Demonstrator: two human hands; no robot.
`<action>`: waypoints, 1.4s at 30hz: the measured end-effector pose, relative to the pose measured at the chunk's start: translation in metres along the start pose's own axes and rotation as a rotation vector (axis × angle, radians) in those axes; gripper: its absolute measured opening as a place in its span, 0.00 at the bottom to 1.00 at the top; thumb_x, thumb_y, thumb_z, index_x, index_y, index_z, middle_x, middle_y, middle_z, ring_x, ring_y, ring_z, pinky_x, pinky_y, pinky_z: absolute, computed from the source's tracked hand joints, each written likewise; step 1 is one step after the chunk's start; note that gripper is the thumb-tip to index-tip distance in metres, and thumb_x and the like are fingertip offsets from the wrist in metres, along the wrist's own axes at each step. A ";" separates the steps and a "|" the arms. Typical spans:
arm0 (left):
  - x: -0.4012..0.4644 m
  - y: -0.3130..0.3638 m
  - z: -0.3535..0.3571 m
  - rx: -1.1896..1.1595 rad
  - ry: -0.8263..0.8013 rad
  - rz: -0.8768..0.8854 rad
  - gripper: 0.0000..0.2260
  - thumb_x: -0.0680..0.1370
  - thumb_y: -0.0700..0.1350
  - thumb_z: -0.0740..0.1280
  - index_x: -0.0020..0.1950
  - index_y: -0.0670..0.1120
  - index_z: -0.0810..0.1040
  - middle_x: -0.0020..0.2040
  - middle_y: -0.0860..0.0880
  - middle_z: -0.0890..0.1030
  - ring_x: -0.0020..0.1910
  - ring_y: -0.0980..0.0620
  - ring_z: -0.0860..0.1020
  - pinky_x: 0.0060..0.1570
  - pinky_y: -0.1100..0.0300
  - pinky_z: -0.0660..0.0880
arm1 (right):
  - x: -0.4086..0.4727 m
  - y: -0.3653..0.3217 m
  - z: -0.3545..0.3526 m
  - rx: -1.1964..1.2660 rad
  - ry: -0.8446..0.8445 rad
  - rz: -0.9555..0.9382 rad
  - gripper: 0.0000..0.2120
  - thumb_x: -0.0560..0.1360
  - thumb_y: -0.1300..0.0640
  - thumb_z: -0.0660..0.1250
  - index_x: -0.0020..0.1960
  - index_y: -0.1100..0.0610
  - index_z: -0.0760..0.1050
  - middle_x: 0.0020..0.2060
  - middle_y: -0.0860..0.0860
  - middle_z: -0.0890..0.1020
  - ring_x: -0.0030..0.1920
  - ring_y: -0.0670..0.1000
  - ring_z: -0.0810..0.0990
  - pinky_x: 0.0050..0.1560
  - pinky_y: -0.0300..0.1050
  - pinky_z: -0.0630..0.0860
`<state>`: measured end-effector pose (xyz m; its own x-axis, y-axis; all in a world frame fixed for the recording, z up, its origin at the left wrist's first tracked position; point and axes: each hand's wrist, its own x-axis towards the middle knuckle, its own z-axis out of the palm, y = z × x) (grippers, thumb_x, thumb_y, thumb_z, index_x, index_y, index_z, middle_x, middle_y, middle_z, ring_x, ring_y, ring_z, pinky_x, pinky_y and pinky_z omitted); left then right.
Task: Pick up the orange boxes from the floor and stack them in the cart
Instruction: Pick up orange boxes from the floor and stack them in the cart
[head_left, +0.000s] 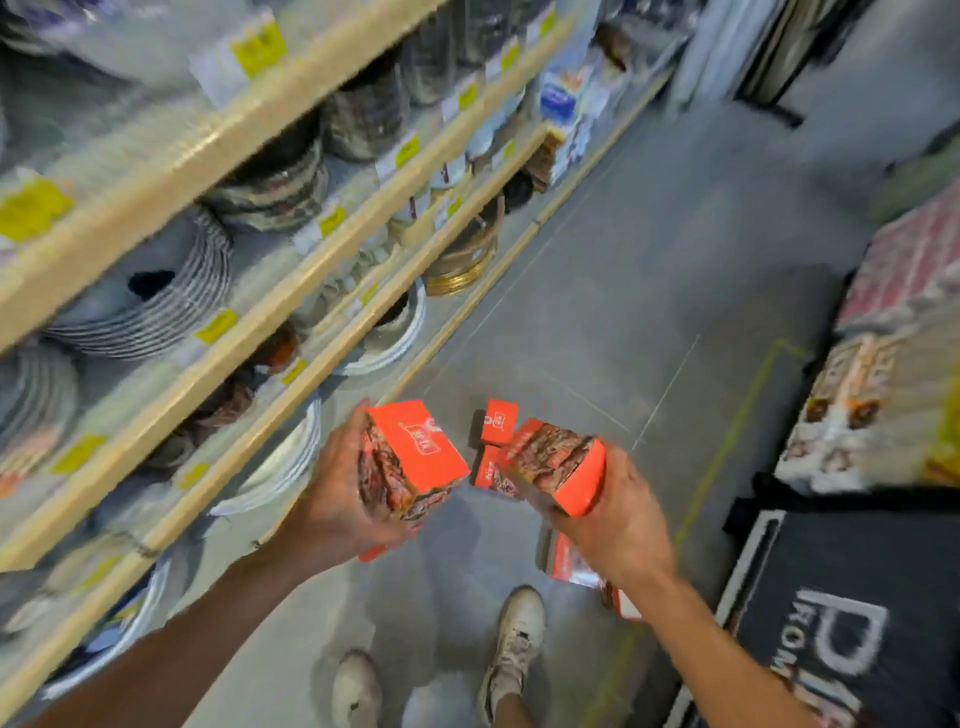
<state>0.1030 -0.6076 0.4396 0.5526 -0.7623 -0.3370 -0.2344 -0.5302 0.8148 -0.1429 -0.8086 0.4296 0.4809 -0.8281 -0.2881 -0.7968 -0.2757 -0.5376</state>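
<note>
Hands (483, 499) blurred — boxes (415, 457) half-covered.

Grey tiled floor (649, 270) under me, with orange boxes lying loose on it.

I see one orange box (500, 422) flat on the tiles, a second (485, 475) touching it on the near side, and a third (563, 561) closer to my feet, partly hidden behind my arm. My two white shoes (511, 639) stand on the floor at the bottom. A faint yellow line (737, 421) is painted across the tiles to the right. On the left the wooden shelving (322, 358) rises from the floor, its lowest boards carrying stacks of plates (291, 457), blurred.
</note>
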 end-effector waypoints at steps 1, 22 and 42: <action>-0.019 0.022 -0.020 -0.005 0.012 0.037 0.61 0.57 0.54 0.85 0.80 0.58 0.49 0.75 0.52 0.63 0.74 0.54 0.66 0.73 0.47 0.66 | -0.018 -0.020 -0.021 0.007 0.025 -0.013 0.41 0.59 0.40 0.81 0.67 0.44 0.66 0.57 0.45 0.80 0.57 0.55 0.80 0.54 0.53 0.78; -0.269 0.156 -0.188 -0.010 0.345 0.280 0.63 0.57 0.57 0.85 0.78 0.67 0.44 0.76 0.59 0.61 0.75 0.56 0.63 0.71 0.45 0.68 | -0.192 -0.207 -0.166 0.198 0.134 -0.415 0.46 0.57 0.35 0.81 0.69 0.38 0.64 0.58 0.37 0.77 0.58 0.45 0.78 0.55 0.50 0.79; -0.558 0.118 -0.132 0.007 1.250 -0.144 0.59 0.60 0.52 0.84 0.80 0.58 0.48 0.75 0.58 0.62 0.74 0.53 0.66 0.71 0.43 0.68 | -0.287 -0.367 -0.078 0.097 -0.560 -1.094 0.52 0.51 0.25 0.78 0.70 0.38 0.63 0.60 0.40 0.78 0.59 0.47 0.80 0.56 0.53 0.80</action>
<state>-0.1280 -0.1957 0.7862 0.9509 0.1723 0.2570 -0.1115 -0.5839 0.8041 -0.0172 -0.5082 0.7714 0.9872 0.1462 0.0634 0.1428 -0.6354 -0.7589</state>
